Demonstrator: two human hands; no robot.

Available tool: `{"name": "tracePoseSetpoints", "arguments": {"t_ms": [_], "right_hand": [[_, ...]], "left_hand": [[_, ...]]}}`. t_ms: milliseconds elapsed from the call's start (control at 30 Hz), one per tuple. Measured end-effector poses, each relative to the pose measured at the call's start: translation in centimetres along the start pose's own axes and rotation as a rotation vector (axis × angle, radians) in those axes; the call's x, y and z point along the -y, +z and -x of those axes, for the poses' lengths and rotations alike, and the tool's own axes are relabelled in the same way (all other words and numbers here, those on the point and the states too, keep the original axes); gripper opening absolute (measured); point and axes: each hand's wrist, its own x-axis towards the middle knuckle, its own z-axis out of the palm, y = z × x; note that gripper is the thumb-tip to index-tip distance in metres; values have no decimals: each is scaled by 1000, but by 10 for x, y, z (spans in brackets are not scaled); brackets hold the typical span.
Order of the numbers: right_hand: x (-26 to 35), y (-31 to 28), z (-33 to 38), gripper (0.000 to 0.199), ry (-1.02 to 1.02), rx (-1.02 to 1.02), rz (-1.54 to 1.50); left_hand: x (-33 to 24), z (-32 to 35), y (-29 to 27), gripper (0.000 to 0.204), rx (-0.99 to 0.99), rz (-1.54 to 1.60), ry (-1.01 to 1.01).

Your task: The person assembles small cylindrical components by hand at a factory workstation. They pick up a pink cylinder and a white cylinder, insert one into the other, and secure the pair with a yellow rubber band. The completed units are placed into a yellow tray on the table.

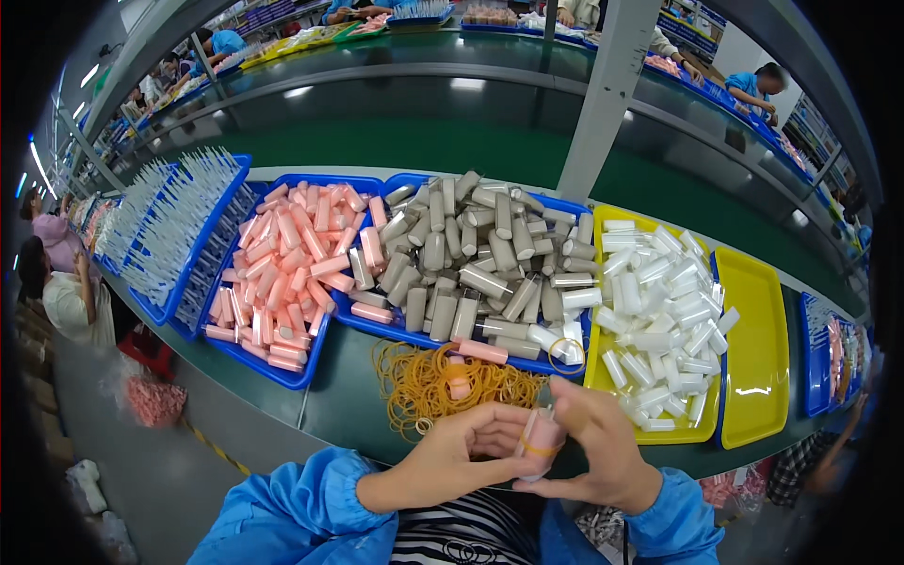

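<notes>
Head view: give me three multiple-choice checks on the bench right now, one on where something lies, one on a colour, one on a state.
1. Where does the heap of rubber bands lie?
A. On the bare green bench, in front of the blue tray of grey tubes
B. Inside the yellow tray of white tubes
C. On the floor

2. What colour is the nearly empty tray at the right?
A. Blue
B. Yellow
C. Red

3. What state is the pink bundle in?
A. Lying loose in a tray
B. Held between the left hand and the right hand, with a yellow band round it
C. Standing alone on the bench

Answers: 1 A, the bands sit on the bench just short of that tray. 2 B, its bare bottom shows yellow. 3 B, both hands close round it and a band crosses it.
</notes>
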Motion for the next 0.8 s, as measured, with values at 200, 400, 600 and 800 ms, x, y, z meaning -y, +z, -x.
{"name": "tracePoseSetpoints", "arguments": {"t_ms": [200,400,600,800], "right_hand": [[3,-4,4,74,11,60,55],[7,-8,-10,70,-3,91,84],[3,-9,-7,68,-6,103,128],[-3,-2,-4,72,-10,-9,119]], "left_hand": [[10,-2,12,49,54,68,-20],[11,-5,11,42,140,218,-82],[14,-6,17,42,120,143,-52],[6,-8,14,47,120,167,-52]]}}
